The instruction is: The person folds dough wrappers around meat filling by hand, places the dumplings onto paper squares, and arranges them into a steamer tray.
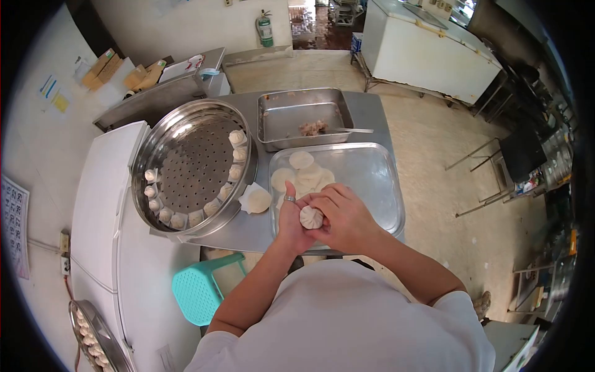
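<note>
A pleated steamed bun (311, 217) of raw dough rests against the palm of my left hand (292, 224), whose thumb points up and wears a ring. My right hand (347, 217) curls around the bun from the right, its fingers touching the side and top. Both hands are over the near part of a flat metal tray (378, 180). Several round dough wrappers (302, 160) lie overlapping on that tray. One more dough round (259, 201) sits on white paper left of my hands.
A large perforated steamer pan (192, 167) at left holds several buns along its rim. Behind the tray, a deep metal pan (291, 115) contains meat filling (313, 128) and a utensil (353, 130). A turquoise stool (198, 294) stands below left; a chair (520, 155) is at right.
</note>
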The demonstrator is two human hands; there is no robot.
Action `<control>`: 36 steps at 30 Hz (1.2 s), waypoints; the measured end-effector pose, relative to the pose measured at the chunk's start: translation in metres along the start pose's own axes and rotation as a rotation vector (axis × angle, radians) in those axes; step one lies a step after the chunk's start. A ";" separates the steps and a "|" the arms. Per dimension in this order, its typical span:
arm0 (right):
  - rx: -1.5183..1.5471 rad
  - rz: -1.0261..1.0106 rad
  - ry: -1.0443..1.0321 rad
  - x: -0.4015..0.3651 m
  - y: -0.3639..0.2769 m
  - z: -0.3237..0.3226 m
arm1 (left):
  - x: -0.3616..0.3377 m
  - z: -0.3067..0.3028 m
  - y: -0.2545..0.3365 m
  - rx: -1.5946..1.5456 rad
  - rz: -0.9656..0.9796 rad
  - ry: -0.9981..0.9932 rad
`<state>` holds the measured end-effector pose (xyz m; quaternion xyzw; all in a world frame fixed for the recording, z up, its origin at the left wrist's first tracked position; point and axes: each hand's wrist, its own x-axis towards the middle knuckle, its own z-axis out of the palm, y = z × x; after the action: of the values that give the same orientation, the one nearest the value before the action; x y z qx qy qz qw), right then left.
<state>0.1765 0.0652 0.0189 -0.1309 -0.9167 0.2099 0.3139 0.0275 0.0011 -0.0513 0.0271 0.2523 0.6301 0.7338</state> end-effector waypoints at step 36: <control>1.382 0.998 0.063 0.035 0.062 0.035 | 0.041 -0.010 0.018 0.431 0.044 0.111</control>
<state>0.1343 0.1226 -0.0167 -0.3043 -0.4083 0.8322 0.2194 0.0105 0.0406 -0.0673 0.1542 0.4204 0.5779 0.6823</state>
